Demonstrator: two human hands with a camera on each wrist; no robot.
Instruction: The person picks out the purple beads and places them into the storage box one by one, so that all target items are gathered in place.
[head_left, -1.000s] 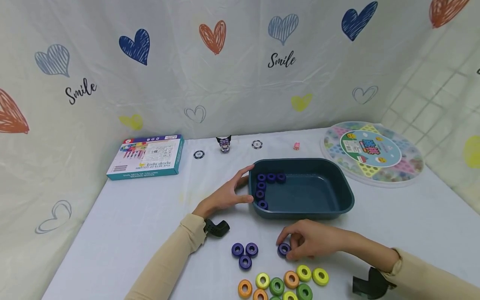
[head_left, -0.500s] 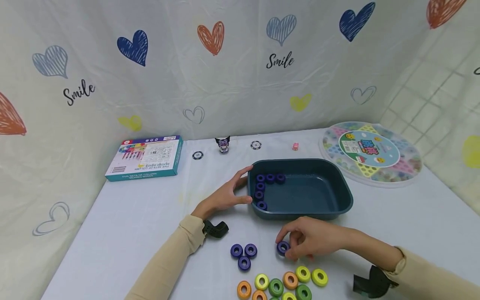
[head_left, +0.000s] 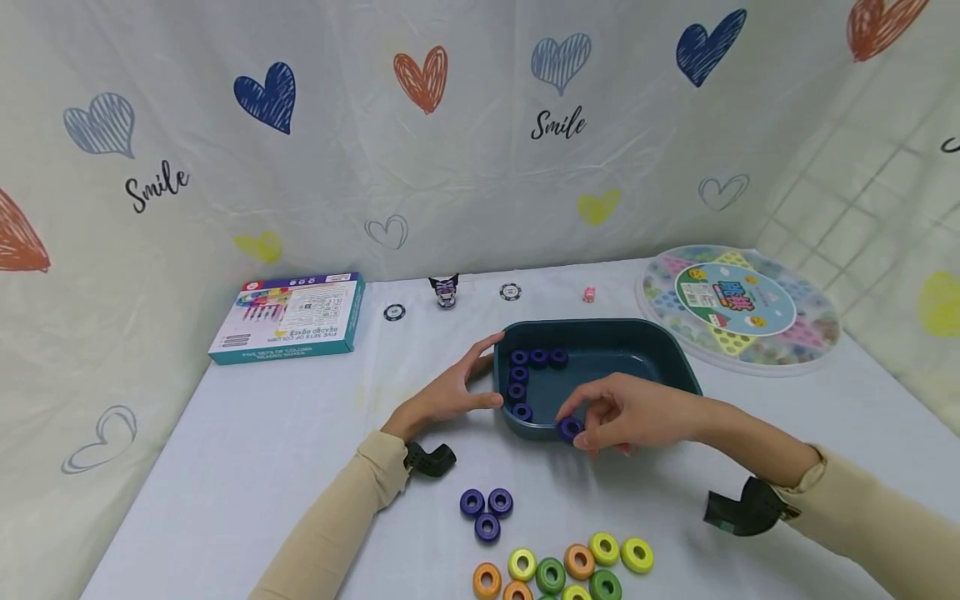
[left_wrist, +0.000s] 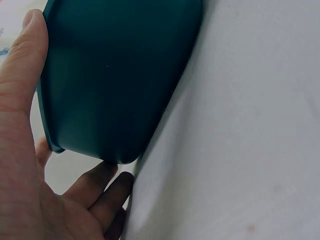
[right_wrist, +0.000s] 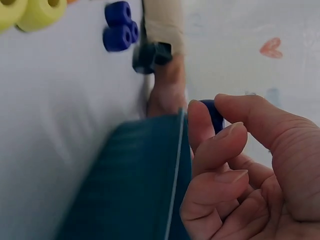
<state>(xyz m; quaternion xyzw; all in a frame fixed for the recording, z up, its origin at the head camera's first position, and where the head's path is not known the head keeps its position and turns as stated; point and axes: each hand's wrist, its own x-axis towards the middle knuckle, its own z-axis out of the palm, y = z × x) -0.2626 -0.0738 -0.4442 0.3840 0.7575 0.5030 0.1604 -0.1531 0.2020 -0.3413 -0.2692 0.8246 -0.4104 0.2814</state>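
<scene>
The dark teal basin (head_left: 637,367) holds several purple ring beads (head_left: 519,374) in an L along its left and far sides. At its left end, my left hand (head_left: 446,392) touches the basin with thumb and fingers spread; the left wrist view has the thumb along the rim and fingers (left_wrist: 95,185) by the outer wall. My right hand (head_left: 637,412) pinches a purple ring bead (head_left: 571,429) between thumb and index finger at the basin's near rim. In the right wrist view, the fingertips partly hide that bead (right_wrist: 214,115). Three purple ring beads (head_left: 487,527) sit together on the table.
Yellow, orange and green ring beads (head_left: 551,575) lie at the near edge of view. A flat box (head_left: 288,317) is at the back left, a round game board (head_left: 738,308) at the back right. Between them stand a small figurine (head_left: 445,292), two chips (head_left: 394,312) and a pink trinket (head_left: 589,294).
My right hand has lifted the pinched purple ring bead and carried it forward from the table to the basin's near rim. The left hand stays at the basin's left end.
</scene>
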